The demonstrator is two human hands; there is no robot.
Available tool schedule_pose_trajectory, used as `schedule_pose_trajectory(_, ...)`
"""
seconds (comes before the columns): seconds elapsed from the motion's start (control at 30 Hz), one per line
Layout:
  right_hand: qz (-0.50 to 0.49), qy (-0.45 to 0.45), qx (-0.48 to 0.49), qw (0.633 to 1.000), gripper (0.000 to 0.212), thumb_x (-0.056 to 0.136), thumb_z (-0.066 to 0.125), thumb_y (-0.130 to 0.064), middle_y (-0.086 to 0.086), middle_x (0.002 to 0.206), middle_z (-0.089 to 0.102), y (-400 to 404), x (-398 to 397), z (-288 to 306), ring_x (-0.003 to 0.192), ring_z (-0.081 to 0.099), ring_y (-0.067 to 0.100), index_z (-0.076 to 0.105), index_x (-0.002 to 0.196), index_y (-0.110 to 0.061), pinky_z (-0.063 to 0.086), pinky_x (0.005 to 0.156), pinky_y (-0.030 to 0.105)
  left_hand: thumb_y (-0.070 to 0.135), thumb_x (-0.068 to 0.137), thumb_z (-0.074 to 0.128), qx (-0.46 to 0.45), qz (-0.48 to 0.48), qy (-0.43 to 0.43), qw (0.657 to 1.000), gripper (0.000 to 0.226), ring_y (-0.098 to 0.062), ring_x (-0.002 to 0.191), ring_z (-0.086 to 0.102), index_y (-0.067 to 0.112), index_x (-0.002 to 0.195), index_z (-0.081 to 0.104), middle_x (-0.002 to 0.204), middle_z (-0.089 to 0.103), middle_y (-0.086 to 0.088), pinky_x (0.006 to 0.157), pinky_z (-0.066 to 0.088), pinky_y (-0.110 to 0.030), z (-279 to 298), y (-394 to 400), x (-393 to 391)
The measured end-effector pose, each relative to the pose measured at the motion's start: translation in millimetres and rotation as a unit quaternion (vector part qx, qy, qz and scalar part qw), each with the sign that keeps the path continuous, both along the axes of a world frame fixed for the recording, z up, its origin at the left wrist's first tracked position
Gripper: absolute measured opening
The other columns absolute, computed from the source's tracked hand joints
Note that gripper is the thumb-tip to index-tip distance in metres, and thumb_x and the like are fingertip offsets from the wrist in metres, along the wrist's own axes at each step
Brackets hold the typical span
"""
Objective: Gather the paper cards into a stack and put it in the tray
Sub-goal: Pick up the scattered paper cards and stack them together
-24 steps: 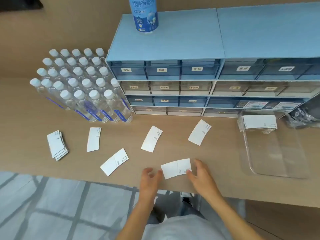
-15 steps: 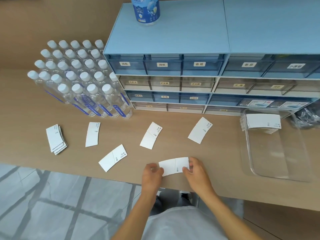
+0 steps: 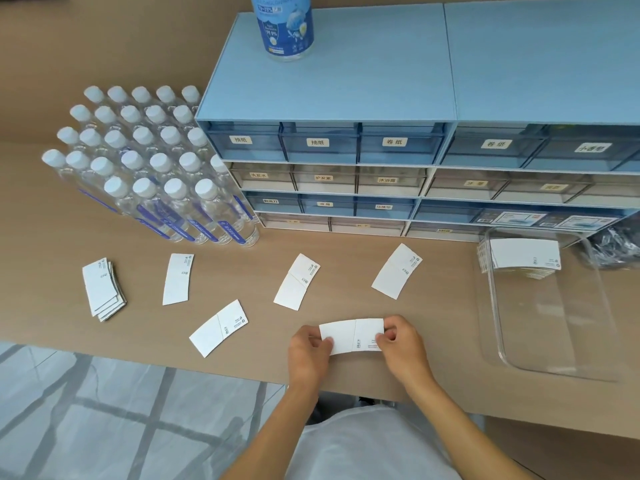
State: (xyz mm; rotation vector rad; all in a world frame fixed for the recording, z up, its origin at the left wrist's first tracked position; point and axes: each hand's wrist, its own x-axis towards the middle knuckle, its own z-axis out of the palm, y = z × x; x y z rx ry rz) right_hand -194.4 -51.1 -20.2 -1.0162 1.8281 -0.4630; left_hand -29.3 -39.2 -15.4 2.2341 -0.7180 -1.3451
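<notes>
Blue plastic drawer cabinet [image 3: 346, 147] labels read 抽纸, 抽纸, 卷纸; the blue-labelled bottle [image 3: 284, 29] on top, cut off above, shows "99.9%". The clear plastic tray [image 3: 554, 344] holds a stack of white cards [image 3: 524, 254]. Left hand [image 3: 308, 355] and right hand [image 3: 401, 344] pinch one curved white paper card [image 3: 353, 336] by its ends; its print is unreadable. Four loose cards [image 3: 296, 282] and a small pile [image 3: 102, 289] lie on the tan tabletop [image 3: 52, 237]

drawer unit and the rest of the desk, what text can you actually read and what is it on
"抽纸": first and second top-row drawer labels
"卷纸": third and fourth top-row drawer labels
"沐浴露": second-row drawer label
"99.9%": bottle on the drawer unit
Too small or blurred: the other drawer labels, print on the paper cards, water bottle labels
</notes>
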Motion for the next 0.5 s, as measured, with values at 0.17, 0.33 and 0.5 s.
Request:
schedule_pose_trajectory(0.17, -0.025, -0.009, -0.009, 1.000, 0.004, 0.085, 0.059, -0.005, 0.002, 0.078, 0.066, -16.7, -17.0, 1.6, 0.068, 0.058, 0.015, 0.062, 0.087, -0.007, 0.041, 0.055, 0.023, 0.017, 0.088, 0.068, -0.017, -0.016, -0.005, 1.000, 0.008, -0.025, 0.076, 0.064, 0.011, 0.089, 0.063, 0.081, 0.064, -0.004, 0.080, 0.059, -0.044, -0.2, -21.3, -14.3)
schedule_pose_trajectory(0.33, -0.017, 0.009, -0.040, 0.999, 0.005, 0.085, 0.059, -0.004, 0.008, 0.080, 0.068, -50.0, -41.7, 6.5, 0.075, 0.063, 0.024, 0.063, 0.086, -0.006, 0.046, 0.061, 0.029, 0.014, 0.086, 0.068, -0.020, 0.002, 0.033, 0.999, 0.009, -0.022, 0.065, 0.061, 0.011, 0.082, 0.060, 0.077, 0.063, -0.006, 0.067, 0.054, -0.035, 3.3, -44.8, -38.7)
schedule_pose_trajectory(0.5, 0.042, 0.079, -0.042, 0.995, 0.007, 0.084, 0.057, -0.005, 0.011, 0.091, 0.068, -100.9, -70.9, 7.0, 0.082, 0.066, 0.030, 0.063, 0.086, -0.007, 0.054, 0.073, 0.040, 0.005, 0.084, 0.063, 0.022, 0.032, 0.100, 0.994, 0.018, -0.018, 0.048, 0.057, 0.011, 0.068, 0.056, 0.061, 0.061, -0.010, 0.053, 0.048, -0.021, 6.1, -66.3, -73.2)
